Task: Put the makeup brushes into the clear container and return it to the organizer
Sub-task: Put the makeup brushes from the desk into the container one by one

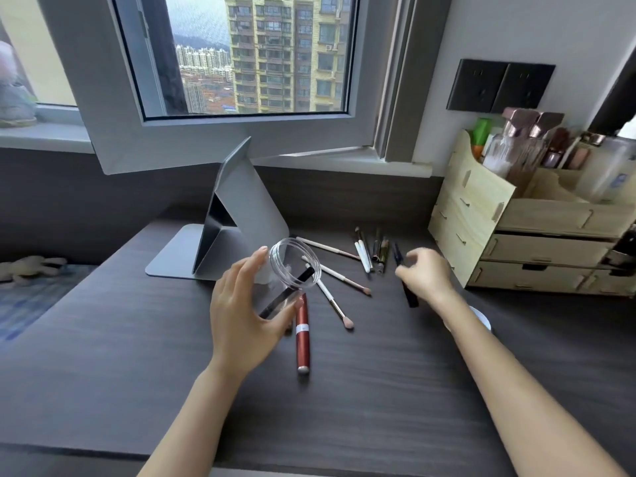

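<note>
A: The clear container (290, 270), tilted, is pinched in the left hand (241, 315) above the bench (137, 339), one dark brush already inside.

B: Could it tip out?

A: Likely. The right hand (425, 278), loosely curled, holds nothing; scattered makeup brushes (339, 282) may roll.

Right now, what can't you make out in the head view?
- Right hand: motion-blurred; grip on the black pen unclear.
- White round object: mostly hidden behind the right forearm.
- Wooden organizer: cut off by the right edge.
- Clear container in the left hand: the dark strip seen through it could be inside or behind.
</note>
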Tool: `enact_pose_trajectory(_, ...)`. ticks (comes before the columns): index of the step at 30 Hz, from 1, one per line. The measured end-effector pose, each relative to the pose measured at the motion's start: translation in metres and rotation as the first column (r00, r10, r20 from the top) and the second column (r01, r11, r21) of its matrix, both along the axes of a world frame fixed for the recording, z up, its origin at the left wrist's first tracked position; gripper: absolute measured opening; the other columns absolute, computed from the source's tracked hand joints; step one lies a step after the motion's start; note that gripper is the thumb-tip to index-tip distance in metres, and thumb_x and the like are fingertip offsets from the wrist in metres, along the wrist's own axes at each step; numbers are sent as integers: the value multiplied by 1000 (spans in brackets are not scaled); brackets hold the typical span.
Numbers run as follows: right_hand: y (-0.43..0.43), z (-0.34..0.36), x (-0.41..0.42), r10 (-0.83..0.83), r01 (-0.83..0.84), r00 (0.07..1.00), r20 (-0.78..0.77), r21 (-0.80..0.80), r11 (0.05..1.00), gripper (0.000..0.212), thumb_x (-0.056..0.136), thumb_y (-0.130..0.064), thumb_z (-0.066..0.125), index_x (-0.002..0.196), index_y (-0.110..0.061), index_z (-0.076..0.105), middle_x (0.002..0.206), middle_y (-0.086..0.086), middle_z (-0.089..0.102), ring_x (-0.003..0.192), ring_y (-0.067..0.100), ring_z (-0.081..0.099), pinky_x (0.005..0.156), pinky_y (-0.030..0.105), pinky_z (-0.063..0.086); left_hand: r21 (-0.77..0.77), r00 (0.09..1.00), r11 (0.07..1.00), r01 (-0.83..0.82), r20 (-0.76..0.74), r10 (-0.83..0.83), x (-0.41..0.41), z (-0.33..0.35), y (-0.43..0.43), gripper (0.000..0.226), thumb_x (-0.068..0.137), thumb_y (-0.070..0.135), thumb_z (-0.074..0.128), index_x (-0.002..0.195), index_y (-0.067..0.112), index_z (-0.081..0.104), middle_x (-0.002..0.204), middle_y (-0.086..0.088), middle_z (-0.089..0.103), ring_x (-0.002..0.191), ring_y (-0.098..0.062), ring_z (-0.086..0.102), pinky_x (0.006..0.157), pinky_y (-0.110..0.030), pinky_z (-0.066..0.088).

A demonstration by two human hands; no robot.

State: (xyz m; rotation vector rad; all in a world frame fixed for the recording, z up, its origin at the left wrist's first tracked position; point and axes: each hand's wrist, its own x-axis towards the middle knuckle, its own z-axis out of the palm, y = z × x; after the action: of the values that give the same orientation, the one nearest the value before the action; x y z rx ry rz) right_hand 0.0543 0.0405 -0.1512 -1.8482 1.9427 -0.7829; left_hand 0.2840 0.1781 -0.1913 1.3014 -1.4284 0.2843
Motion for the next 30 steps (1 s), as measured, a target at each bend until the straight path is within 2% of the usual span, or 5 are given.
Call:
enact_pose_trajectory(3,46,43,4,236,-133,655,717,-198,971,28,86,1,56,112,-6,56,76,4,60,53,12,62,47,22,52,7,1000,1000,4,9,-4,-1,0,0,78,60,25,79,128,18,44,119,6,53,108,-15,52,93,-39,45)
enact_pose_trajectory(6,97,70,21,492,-229,402,772,-436,870,21,84,7,57,87,-13,53,73,3,62,51,11,65,54,26,58,10,1000,1000,19,25,-20,-1,1,0,74,63,33,76,128,19,44,120,6,53,109,-16,53,93,-39,44)
enact_pose_trajectory(17,111,6,73,540,-465,839,-66,-602,649,41,89,-42,46,85,-14,75,81,1,59,84,19,51,77,25,39,-11,1000,1000,3,22,-3,-1,-2,0,76,61,27,81,127,19,45,119,10,53,109,-13,53,89,-39,47)
enact_pose_trajectory(26,98,-1,62,485,-248,767,420,-502,828,26,94,-28,48,84,-17,69,72,-12,59,71,9,58,67,36,51,-13,995,997,-75,-60,74,3,1,1,74,64,34,78,128,20,43,122,5,54,111,-6,48,95,-20,39)
enact_pose_trajectory(30,101,-18,77,449,-448,894,9,-51,893,42,80,-48,63,112,-22,54,80,0,68,80,20,64,73,32,47,-42,980,994,-101,-177,92,7,3,1,75,66,42,74,129,22,42,118,11,52,106,-13,54,91,-30,46)
